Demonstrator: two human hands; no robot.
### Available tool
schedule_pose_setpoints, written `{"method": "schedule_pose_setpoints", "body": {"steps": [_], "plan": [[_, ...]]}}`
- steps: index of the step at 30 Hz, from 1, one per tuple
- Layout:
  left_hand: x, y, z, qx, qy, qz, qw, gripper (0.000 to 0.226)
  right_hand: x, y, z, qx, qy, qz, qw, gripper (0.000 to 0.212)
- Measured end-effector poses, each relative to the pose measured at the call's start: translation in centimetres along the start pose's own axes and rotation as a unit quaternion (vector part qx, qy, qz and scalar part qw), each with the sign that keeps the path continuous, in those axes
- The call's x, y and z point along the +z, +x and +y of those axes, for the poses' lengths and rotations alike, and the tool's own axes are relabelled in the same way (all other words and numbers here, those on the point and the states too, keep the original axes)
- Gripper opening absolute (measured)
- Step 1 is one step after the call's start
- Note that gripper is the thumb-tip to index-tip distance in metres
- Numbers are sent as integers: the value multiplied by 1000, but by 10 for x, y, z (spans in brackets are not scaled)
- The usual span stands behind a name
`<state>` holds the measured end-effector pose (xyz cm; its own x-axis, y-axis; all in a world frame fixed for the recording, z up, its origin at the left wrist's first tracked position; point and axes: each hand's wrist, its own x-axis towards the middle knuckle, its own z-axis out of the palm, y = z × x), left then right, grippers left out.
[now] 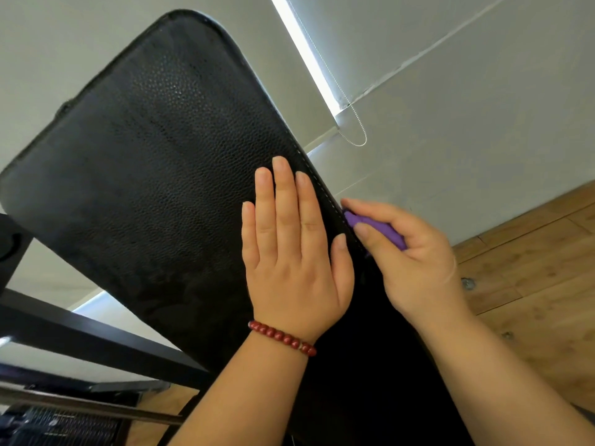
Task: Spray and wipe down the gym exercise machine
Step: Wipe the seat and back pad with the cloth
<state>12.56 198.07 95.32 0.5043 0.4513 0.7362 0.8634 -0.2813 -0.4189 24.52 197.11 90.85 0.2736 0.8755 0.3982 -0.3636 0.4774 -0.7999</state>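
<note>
The left hand (289, 252) lies flat, palm down, four fingers straight and close together, thumb laid alongside the forefinger. A red bead bracelet (281, 338) sits on its wrist. The right hand (409, 252) is just beside the left thumb, fingers curled. Its thumb and forefinger pinch a purple cloth (376, 228), whose end shows past the fingertips. The left forearm (244, 397) and right forearm (483, 365) are bare.

Beyond your right hand (415, 252), a grey wall (483, 149) meets wood floor (531, 268); above it, a blind (386, 33) leaks daylight, bead chain (359, 123) hanging.
</note>
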Motion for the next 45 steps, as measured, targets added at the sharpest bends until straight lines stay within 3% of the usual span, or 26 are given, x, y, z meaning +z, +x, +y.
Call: {"method": "schedule_pose_setpoints", "body": {"steps": [4,10,17,33,40,45], "plan": [[-1,0,1,-4,-15,3,1000,59,11,21,-11,-49,-4,-18,999,30],[0,-4,-2,8,-35,11,999,55,-9,-13,11,-4,-5,-11,1000,29],[1,-7,3,-1,-29,0,1000,62,-2,3,7,-53,-12,-16,998,28],[10,-24,24,-29,1,-16,999,67,-22,-19,33,114,17,24,993,32],[11,-24,26,-32,9,-22,999,66,-6,23,26,151,72,-13,986,25],[11,-26,25,-24,12,-22,999,66,-24,1,40,200,56,-14,978,29]]}}
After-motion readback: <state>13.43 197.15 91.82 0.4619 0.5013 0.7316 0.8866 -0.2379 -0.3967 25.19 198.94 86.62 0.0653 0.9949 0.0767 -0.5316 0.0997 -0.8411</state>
